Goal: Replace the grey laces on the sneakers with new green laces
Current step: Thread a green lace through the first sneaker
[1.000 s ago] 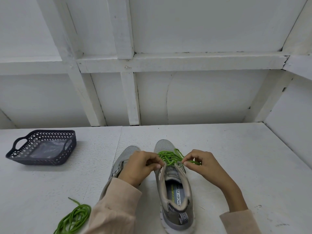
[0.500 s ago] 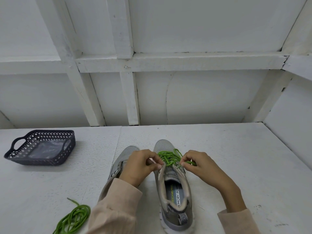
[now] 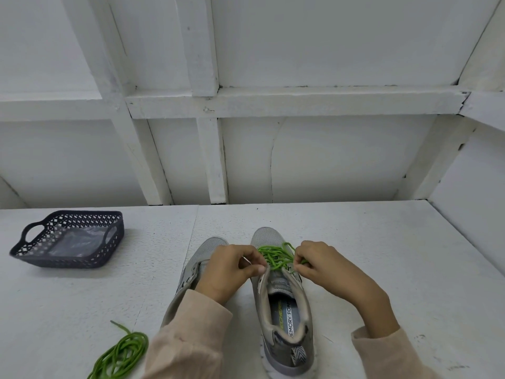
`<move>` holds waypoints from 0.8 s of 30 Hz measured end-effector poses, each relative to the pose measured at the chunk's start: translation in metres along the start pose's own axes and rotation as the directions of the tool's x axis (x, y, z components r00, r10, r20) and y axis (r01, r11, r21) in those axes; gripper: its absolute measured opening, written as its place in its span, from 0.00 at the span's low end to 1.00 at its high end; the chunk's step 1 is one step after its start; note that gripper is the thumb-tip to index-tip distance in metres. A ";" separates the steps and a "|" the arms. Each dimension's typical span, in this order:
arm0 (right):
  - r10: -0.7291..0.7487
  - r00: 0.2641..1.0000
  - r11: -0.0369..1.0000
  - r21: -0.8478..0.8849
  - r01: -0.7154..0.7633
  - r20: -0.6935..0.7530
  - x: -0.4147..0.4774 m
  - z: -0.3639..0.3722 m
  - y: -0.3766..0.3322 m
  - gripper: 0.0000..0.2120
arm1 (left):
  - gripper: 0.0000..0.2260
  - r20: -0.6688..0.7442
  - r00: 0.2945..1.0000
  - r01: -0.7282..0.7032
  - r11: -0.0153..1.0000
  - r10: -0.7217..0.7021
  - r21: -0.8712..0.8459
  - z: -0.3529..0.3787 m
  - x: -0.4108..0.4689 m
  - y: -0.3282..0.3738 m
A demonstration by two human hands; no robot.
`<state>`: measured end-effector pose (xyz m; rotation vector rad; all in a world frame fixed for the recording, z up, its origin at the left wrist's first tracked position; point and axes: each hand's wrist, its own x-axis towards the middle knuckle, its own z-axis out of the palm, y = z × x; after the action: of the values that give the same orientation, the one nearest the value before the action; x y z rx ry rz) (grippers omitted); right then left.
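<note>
Two grey sneakers stand side by side on the white table, toes pointing away. The right sneaker [image 3: 284, 310] carries a bunched green lace [image 3: 274, 255] over its eyelets. My left hand [image 3: 231, 269] has its fingers curled at the left eyelet edge of that sneaker and pinches something there; what it pinches is too small to tell. My right hand [image 3: 322, 265] pinches a strand of the green lace at the right side. The left sneaker [image 3: 196, 266] is largely hidden under my left arm. A second coiled green lace [image 3: 121, 354] lies at the front left.
A dark perforated plastic basket [image 3: 68, 242] with handles sits at the left of the table, a clear plastic bag inside. White panelled walls close the back and right of the table [image 3: 382, 255].
Both hands have drawn slightly closer together over the tongue of the right sneaker, working the green lace. The sneakers, spare lace and basket have stayed put.
</note>
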<state>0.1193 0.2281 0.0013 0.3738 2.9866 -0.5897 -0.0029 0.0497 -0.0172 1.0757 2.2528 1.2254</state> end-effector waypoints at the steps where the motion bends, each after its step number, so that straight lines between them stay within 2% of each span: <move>1: -0.002 1.000 1.000 0.000 0.002 0.004 0.000 -0.001 0.000 0.07 | 0.09 0.004 1.000 -0.007 1.000 0.007 -0.001 0.000 0.000 -0.001; 6: -0.012 1.000 1.000 -0.018 0.013 0.017 0.000 -0.001 -0.003 0.07 | 0.01 0.013 1.000 -0.018 1.000 0.018 -0.014 0.002 -0.001 -0.002; 10: -0.023 1.000 0.997 -0.079 0.024 0.015 0.003 0.000 -0.008 0.06 | 0.05 0.023 0.999 -0.031 0.997 0.030 0.066 0.005 0.000 0.002; 14: -0.016 0.999 0.995 -0.101 0.020 0.038 0.005 0.002 -0.012 0.06 | 0.06 0.053 0.995 -0.100 0.960 0.089 0.262 0.015 0.003 0.005; 18: 0.001 0.997 0.992 -0.123 0.008 0.071 0.004 -0.001 -0.010 0.06 | 0.07 0.068 0.996 -0.081 0.918 0.058 0.389 0.029 0.002 0.008; 24: 0.002 0.997 0.998 -0.069 0.003 0.078 0.010 0.003 -0.009 0.07 | 0.09 -0.007 1.000 -0.016 0.909 0.021 0.417 0.041 0.002 0.009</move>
<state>0.1073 0.2212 0.0008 0.3371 2.9231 -0.4877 0.0251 0.0768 -0.0326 1.2381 2.5889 0.7667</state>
